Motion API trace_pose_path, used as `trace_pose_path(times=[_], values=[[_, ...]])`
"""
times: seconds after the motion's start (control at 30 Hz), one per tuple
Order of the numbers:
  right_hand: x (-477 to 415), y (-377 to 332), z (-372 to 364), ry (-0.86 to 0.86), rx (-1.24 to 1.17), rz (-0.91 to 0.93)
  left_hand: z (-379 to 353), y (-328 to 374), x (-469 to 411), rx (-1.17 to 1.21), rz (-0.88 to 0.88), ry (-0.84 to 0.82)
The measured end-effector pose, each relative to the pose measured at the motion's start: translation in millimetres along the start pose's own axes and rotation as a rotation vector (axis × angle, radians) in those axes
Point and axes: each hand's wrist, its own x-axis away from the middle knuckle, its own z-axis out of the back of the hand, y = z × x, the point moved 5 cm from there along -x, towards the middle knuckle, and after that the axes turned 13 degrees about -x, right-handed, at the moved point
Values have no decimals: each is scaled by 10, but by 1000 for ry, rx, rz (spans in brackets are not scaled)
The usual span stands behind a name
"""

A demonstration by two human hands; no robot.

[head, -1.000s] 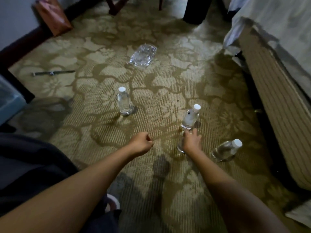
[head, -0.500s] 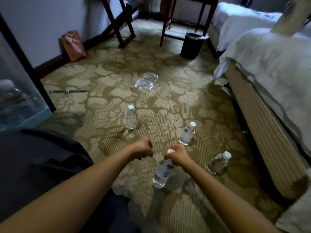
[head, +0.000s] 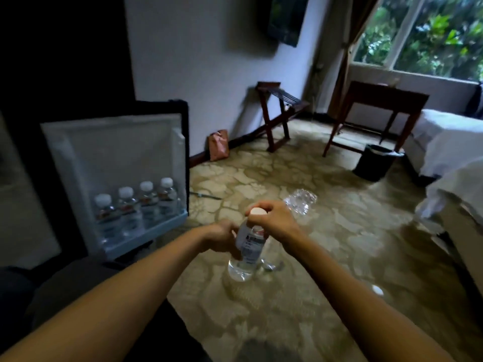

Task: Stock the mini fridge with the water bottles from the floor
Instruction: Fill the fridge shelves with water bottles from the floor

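A clear water bottle (head: 247, 253) with a white cap hangs upright above the carpet at the centre. My right hand (head: 275, 223) pinches its cap and neck from the right. My left hand (head: 222, 237) wraps the bottle's upper body from the left. The mini fridge door (head: 117, 163) stands open at the left, and its lower shelf holds several capped water bottles (head: 136, 210) in a row. The white cap of another bottle (head: 377, 290) shows on the floor at the lower right, blurred.
Crumpled clear plastic wrap (head: 300, 201) lies on the patterned carpet behind my hands. A luggage rack (head: 277, 113), a wooden table (head: 376, 105) and a black bin (head: 372, 162) stand further back. Beds (head: 452, 152) line the right side. A brown bag (head: 218, 145) leans on the wall.
The bottle came up off the floor in my right hand, and my left hand closed on its body. My view swung up and left, bringing the open fridge door into sight.
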Motion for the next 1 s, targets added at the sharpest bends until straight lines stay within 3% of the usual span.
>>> trace_pose_path(times=[0.13,0.27,0.5,0.63,0.7,0.83,1.0], values=[[-321,-459,-553,-208,15,76,481,-388,224,25,-44,243],[-572,-780,-1136,-376,-98,148,831,-914,483,209,-12,414],[-812,-1042,-2285,-704,-236,180,1178,-1903,1185,294,274,656],[-969,-867,-3007,-883,-324,-1,1222,-2476,1597,425,438,742],[-987,-666,-3359,-944,-210,-65,1209,-2712,1789,509,488,785],[-751,-277,-4063,-1165,-4,-79,1139,-3174,2134,574,641,937],[-462,-41,-5030,-1360,-54,-94,998,-3943,2493,654,872,1063]])
